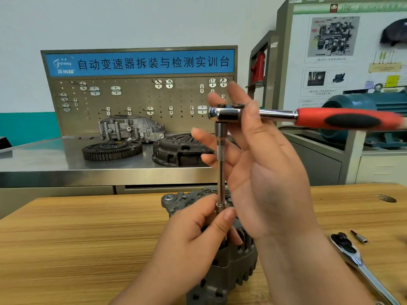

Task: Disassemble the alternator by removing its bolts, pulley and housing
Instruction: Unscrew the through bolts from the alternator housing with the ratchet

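The grey alternator (233,267) stands on the wooden table (77,234) in front of me. A ratchet wrench (352,118) with a red and black handle points right, and its long extension bar (221,164) runs straight down to the alternator's top. My left hand (198,236) pinches the lower end of the bar at the socket, thumb in front. My right hand (259,164) is raised with straight, spread fingers beside the ratchet head, its thumb side against the head. The bolt under the socket is hidden.
A second chrome ratchet (356,258) and a small bit (359,237) lie on the table at the right. Behind stands a steel bench (44,157) with a flywheel (112,149), a clutch cover (178,150), a gearbox housing (130,128) and a pegboard (136,100).
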